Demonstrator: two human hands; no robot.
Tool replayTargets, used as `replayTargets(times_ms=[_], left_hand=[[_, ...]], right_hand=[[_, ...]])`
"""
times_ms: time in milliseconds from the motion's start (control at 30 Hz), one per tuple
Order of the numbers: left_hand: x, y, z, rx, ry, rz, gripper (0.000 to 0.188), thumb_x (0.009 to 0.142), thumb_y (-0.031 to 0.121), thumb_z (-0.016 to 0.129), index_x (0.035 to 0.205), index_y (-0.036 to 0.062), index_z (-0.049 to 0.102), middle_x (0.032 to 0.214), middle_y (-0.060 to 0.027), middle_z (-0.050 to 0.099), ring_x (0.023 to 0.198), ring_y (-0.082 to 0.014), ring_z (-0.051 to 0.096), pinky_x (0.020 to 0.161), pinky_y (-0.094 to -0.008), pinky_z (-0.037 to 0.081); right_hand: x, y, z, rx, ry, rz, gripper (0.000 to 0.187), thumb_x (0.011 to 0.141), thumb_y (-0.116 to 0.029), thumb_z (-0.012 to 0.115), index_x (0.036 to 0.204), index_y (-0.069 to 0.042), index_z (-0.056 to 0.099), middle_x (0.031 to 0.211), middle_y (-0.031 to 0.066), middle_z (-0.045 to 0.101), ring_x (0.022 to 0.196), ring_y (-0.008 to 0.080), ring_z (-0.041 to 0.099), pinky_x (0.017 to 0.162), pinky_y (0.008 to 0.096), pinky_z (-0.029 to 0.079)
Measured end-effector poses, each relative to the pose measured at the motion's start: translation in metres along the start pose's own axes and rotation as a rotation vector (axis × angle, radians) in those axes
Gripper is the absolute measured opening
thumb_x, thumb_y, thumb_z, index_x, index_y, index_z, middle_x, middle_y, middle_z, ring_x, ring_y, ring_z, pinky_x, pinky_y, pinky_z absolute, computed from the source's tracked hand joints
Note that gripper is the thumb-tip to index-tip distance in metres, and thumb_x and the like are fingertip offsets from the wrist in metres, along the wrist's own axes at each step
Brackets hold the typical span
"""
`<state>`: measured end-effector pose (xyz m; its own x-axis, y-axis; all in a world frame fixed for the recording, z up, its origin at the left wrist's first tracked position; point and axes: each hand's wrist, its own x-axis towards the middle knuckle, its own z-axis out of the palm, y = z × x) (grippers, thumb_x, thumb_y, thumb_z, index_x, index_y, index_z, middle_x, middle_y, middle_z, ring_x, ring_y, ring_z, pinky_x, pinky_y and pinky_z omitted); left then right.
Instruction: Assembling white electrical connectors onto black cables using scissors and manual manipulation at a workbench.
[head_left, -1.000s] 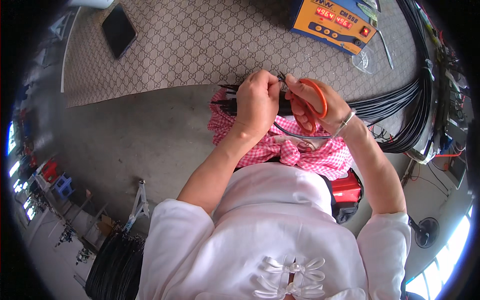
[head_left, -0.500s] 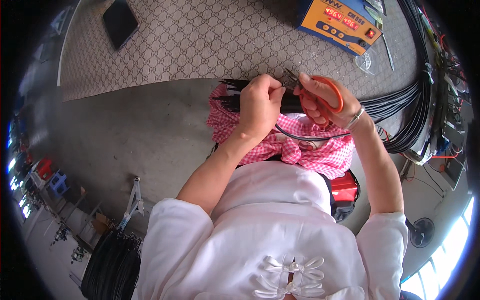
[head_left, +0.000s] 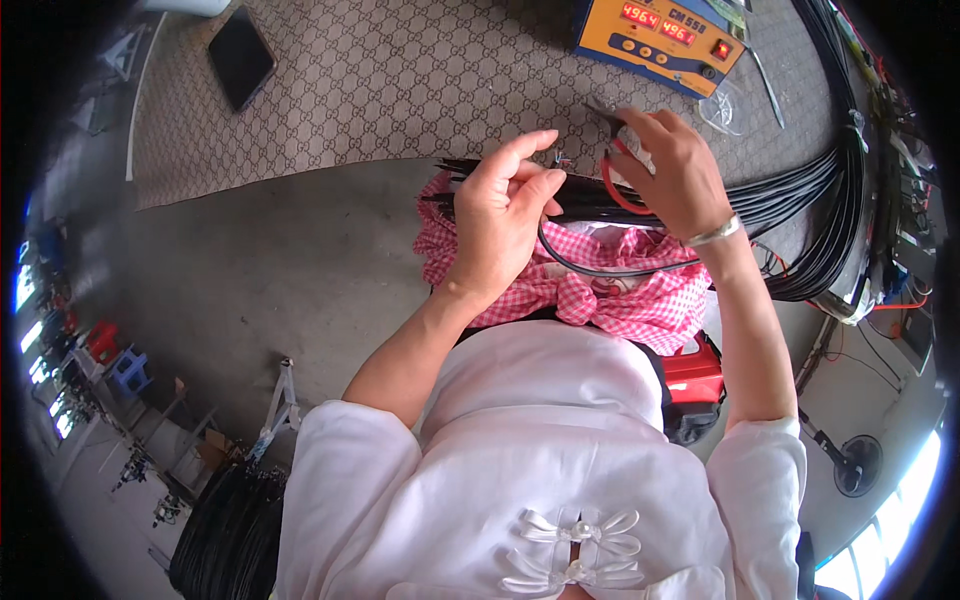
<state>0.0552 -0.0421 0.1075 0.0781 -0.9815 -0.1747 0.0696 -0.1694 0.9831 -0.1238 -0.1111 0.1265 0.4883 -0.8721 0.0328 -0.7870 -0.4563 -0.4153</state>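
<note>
My left hand (head_left: 497, 215) holds a black cable (head_left: 610, 272) in its curled fingers, with the index finger stretched out and the thumb apart from it. The cable's stripped end, with thin coloured wires (head_left: 560, 160), stands just past the fingertips. To the right, my right hand (head_left: 683, 170) has hold of scissors with red-orange handles (head_left: 612, 190). Their dark blades (head_left: 603, 113) point up and left, apart from the wires. Part of the scissors is hidden behind my fingers. Below my hands, a pink checked cloth (head_left: 640, 310) covers my lap.
A patterned tabletop (head_left: 400, 90) carries a black phone (head_left: 242, 60) and a blue-and-yellow control box (head_left: 655, 45) with a lit display. A thick bundle of black cables (head_left: 800, 190) curves along the right. More black cables (head_left: 235, 525) hang at the lower left.
My left index finger and thumb have opened away from the wire end. My right hand has turned over with the scissors and risen slightly. The view has shifted a little.
</note>
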Motion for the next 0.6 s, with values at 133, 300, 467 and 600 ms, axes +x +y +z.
replayTargets(times_ms=[133,300,467,600], left_hand=[[-0.002,0.004,0.001,-0.005,0.02,-0.005,0.027,0.082,0.0,0.057,0.108,-0.0005,0.054,0.071,-0.0028,0.058,0.059,-0.0066,0.054,0.053,-0.0182,0.042],[-0.001,0.007,0.005,-0.041,0.036,-0.004,0.024,0.082,0.0,0.057,0.106,-0.0013,0.054,0.072,-0.0044,0.059,0.058,-0.0076,0.055,0.052,-0.0188,0.042],[-0.002,0.01,0.007,-0.04,0.058,0.004,0.023,0.081,0.0,0.057,0.105,-0.0012,0.054,0.074,-0.0055,0.059,0.058,-0.0081,0.055,0.052,-0.0188,0.042],[-0.002,0.012,0.009,-0.02,0.052,0.014,0.024,0.081,-0.001,0.057,0.104,-0.0013,0.054,0.075,-0.0061,0.059,0.059,-0.0083,0.055,0.052,-0.0185,0.042]], right_hand=[[0.004,0.012,0.017,-0.05,0.088,-0.042,0.037,0.071,-0.01,0.061,0.106,-0.002,0.054,0.089,0.0156,0.055,0.083,0.0323,0.054,0.076,0.0382,0.043],[0.008,0.011,0.023,-0.098,0.158,-0.054,0.034,0.069,-0.007,0.061,0.103,-0.005,0.056,0.089,0.0129,0.055,0.086,0.0305,0.052,0.077,0.037,0.044],[0.007,0.012,0.024,-0.107,0.233,-0.088,0.033,0.068,-0.005,0.061,0.101,-0.006,0.057,0.088,0.0118,0.055,0.086,0.0306,0.052,0.075,0.0362,0.044],[0.004,0.005,0.014,0.184,0.255,-0.025,0.026,0.071,-0.005,0.061,0.096,-0.003,0.059,0.084,0.0107,0.058,0.08,0.0254,0.056,0.07,0.0331,0.046]])
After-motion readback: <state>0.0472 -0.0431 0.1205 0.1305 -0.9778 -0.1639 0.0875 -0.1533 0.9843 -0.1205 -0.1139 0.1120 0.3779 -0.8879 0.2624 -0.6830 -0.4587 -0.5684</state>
